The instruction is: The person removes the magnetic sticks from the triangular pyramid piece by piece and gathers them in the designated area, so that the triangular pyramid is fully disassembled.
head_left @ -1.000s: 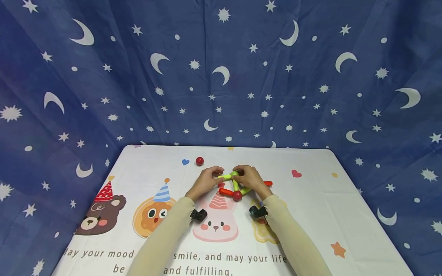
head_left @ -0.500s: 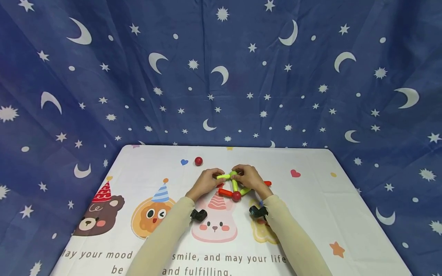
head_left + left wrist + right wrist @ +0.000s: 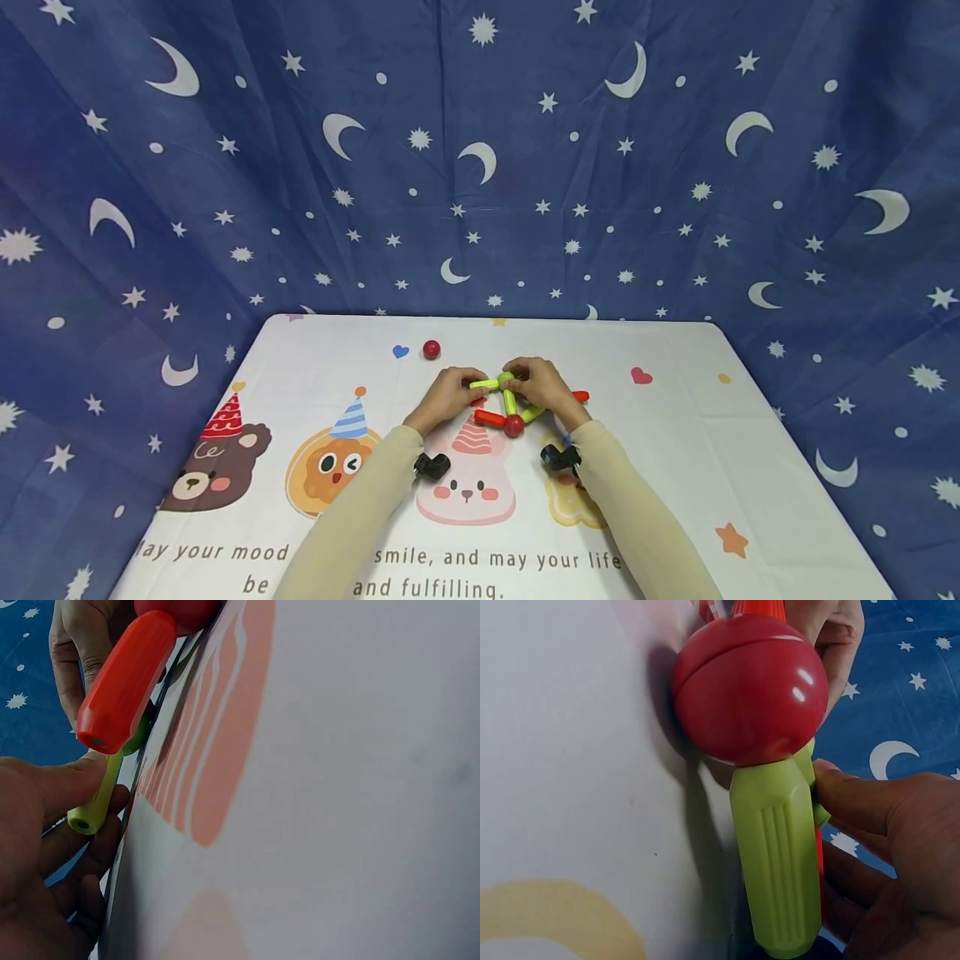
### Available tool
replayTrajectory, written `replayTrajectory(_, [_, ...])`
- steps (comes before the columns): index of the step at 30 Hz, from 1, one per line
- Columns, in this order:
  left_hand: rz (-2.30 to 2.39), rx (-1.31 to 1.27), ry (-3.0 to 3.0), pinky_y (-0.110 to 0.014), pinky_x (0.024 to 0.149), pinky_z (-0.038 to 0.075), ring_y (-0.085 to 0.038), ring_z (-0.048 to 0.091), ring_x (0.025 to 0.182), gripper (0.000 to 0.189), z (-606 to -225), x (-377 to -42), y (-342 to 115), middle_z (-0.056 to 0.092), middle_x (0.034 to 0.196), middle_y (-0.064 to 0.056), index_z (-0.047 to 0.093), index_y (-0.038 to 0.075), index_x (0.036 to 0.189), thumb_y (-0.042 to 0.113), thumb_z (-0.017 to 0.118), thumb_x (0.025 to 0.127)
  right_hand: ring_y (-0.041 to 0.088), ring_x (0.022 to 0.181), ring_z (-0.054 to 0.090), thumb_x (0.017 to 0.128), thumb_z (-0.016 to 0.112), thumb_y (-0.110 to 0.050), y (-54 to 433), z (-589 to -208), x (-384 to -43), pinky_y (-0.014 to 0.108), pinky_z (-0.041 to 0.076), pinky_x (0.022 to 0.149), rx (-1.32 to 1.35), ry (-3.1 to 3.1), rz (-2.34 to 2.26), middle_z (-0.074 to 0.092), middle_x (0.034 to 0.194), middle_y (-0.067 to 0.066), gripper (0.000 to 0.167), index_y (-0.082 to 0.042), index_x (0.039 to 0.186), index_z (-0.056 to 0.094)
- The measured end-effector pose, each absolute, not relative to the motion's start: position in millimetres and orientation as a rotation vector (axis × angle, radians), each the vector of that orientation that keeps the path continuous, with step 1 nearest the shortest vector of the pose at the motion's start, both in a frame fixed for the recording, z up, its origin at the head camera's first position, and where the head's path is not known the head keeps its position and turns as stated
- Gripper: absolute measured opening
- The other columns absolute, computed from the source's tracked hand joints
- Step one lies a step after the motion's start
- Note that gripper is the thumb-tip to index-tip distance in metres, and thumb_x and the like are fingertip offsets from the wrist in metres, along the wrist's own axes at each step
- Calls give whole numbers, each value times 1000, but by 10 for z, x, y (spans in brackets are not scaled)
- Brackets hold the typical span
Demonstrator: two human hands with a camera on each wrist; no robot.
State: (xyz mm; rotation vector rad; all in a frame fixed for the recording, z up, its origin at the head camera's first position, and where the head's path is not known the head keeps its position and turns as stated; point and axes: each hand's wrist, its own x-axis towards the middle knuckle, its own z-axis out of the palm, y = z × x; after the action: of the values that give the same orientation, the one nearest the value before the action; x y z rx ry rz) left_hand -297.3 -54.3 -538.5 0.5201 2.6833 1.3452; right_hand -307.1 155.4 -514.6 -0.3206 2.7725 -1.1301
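Observation:
A toy of plastic rods and balls lies between my hands on the table. My left hand (image 3: 447, 395) pinches a yellow-green rod (image 3: 94, 808) between thumb and fingers. The far end of that rod meets a green ball (image 3: 506, 380), which my right hand (image 3: 543, 387) grips with thumb and fingertips. From the green ball a green rod (image 3: 511, 403) leads to a red ball (image 3: 750, 690) nearer me. A red rod (image 3: 129, 682) sticks out left from this ball, and another green rod (image 3: 778, 859) runs right, partly hidden by my right wrist in the head view.
A loose red ball (image 3: 431, 350) sits farther back, left of my hands. Past my right wrist the end of a red rod (image 3: 581, 396) shows. The white printed tablecloth (image 3: 652, 467) covers the table, and a blue star-and-moon curtain (image 3: 480, 225) hangs behind it.
The head view has shifted very slightly. Both hands keep their hold on the rod and green ball, with hardly any movement.

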Motion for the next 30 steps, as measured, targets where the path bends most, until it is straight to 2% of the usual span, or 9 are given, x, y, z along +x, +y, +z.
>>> replayTrajectory(7, [1361, 514, 2683, -39, 98, 48, -17, 62, 102, 18, -5339, -2930, -601, 72, 105, 2, 74, 17, 107, 19, 73, 89, 15, 82, 61, 88, 74, -23, 1557, -5129, -3077, 26, 51, 69, -313, 2797, -1112, 71, 101, 6, 26, -13, 112, 72])
replayTrajectory(12, [1382, 499, 2673, -35, 91, 49, -15, 59, 94, 18, -5324, -2896, -649, 71, 104, 3, 73, 19, 107, 19, 73, 89, 16, 83, 61, 88, 74, -23, 1547, -5123, -3066, 27, 51, 71, -317, 2790, -1111, 71, 101, 6, 26, -14, 112, 72])
replayTrajectory(17, [1404, 494, 2656, -32, 86, 53, -12, 64, 90, 19, -5307, -2859, -706, 71, 106, 3, 73, 21, 107, 20, 73, 89, 15, 84, 61, 88, 75, -25, 1540, -5123, -3058, 26, 50, 73, -297, 2786, -1107, 71, 102, 6, 27, -14, 112, 72])
replayTrajectory(23, [1455, 478, 2666, -31, 84, 54, -14, 64, 91, 19, -5263, -2803, -824, 71, 107, 4, 72, 23, 106, 21, 75, 88, 16, 81, 60, 87, 75, -25, 1534, -5129, -3056, 24, 49, 67, -272, 2771, -1120, 71, 101, 6, 27, -15, 112, 72])
replayTrajectory(30, [1453, 415, 2717, -30, 79, 51, -16, 61, 86, 20, -5216, -2773, -1012, 69, 98, 0, 72, 18, 105, 17, 77, 85, 16, 83, 59, 88, 75, -24, 1535, -5131, -3046, 24, 50, 69, -269, 2782, -1112, 71, 102, 5, 26, -15, 112, 72])
